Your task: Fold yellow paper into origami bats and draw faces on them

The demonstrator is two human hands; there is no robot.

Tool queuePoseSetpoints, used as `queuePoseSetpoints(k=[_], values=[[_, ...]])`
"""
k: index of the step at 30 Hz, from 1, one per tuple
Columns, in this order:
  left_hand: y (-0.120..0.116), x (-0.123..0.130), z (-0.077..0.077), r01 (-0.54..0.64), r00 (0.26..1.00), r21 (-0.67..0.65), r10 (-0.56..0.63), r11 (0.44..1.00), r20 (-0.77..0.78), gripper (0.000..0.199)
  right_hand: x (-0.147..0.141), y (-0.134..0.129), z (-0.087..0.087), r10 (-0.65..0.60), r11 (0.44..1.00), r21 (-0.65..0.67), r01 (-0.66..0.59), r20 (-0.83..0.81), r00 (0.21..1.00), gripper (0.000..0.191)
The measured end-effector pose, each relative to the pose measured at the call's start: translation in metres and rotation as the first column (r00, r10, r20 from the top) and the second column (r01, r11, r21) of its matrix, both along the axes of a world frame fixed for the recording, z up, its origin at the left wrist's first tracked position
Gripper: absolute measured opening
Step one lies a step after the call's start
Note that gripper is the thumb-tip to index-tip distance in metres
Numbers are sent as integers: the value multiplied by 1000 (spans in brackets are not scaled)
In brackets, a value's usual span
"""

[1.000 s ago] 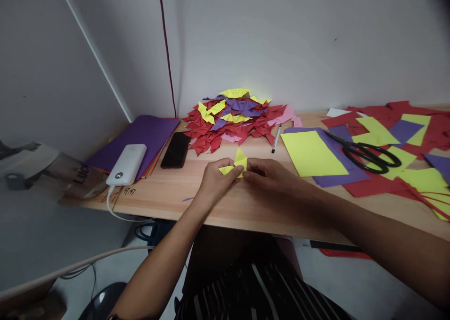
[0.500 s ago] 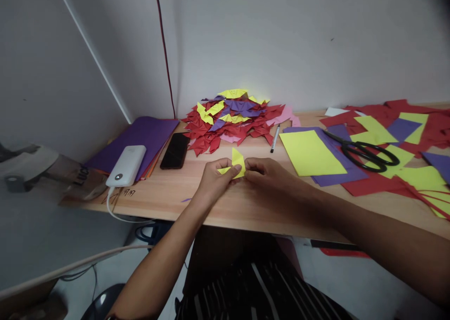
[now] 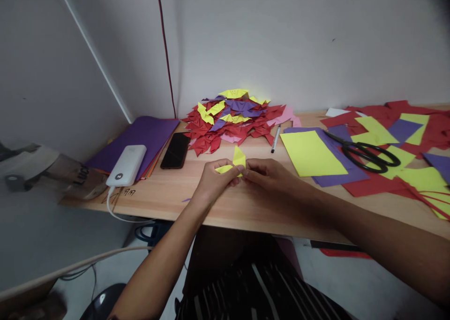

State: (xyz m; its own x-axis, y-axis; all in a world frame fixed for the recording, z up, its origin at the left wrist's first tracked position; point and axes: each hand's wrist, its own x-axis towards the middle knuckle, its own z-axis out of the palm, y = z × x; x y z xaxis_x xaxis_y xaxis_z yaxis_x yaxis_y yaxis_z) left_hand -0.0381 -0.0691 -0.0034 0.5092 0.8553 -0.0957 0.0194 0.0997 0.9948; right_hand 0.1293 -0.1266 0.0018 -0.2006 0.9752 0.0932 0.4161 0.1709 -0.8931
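Note:
Above the front part of the wooden desk (image 3: 168, 199), a small folded piece of yellow paper (image 3: 239, 156) is pinched between my two hands. My left hand (image 3: 218, 179) grips its lower left part, thumb laid over the front. At the paper's lower right edge, the closed fingers of my right hand (image 3: 264, 171) press on it. One pointed flap stands up between the hands and another sticks out to the left. My fingers hide the lower folds.
Behind my hands lies a pile of folded paper figures (image 3: 239, 106). Left are a phone (image 3: 175, 150), a white power bank (image 3: 126, 166) and purple sheets (image 3: 149, 128). Right are a pen (image 3: 276, 138), yellow sheets (image 3: 312, 153), black-handled scissors (image 3: 372, 156) and paper scraps (image 3: 372, 127).
The folded yellow paper has turned slightly between my fingers, and its left flap shows a little more. Both hands keep their hold in nearly the same place.

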Motion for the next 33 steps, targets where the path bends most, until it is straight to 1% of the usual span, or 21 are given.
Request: queuePoseSetpoints(k=[2,6,10,14,18,22,24,30,33], values=[[0,-1,0,29,1000,20,-29,999,6,28,0,1,-1,-5,1000,10,5,-18,1000,28],[-1,-3,1,20,1000,60,-20,998,0,27,2,3,-2,44,999,-1,-44,-30,999,29],[-1,-5,1,42,999,52,-43,998,17,29,4,4,-4,94,994,-55,-95,-20,995,30],[0,-6,-1,71,997,66,-73,995,19,29,4,5,-5,128,991,-39,-129,-37,991,28],[1,-6,-1,76,997,71,-76,995,-5,29,3,4,-3,125,992,-19,-125,-33,992,28],[0,-5,0,56,998,71,-56,996,-14,30,1,2,0,75,997,-36,-75,1,997,31],[0,-5,0,43,999,67,-42,997,-13,30,1,2,0,69,996,-50,-69,-5,998,31],[-1,-4,2,43,999,92,-42,995,-10,30,2,3,3,100,991,-89,-103,-46,994,19],[-2,-4,2,49,999,101,-48,994,-14,29,2,4,5,104,991,-86,-107,-37,994,18]])
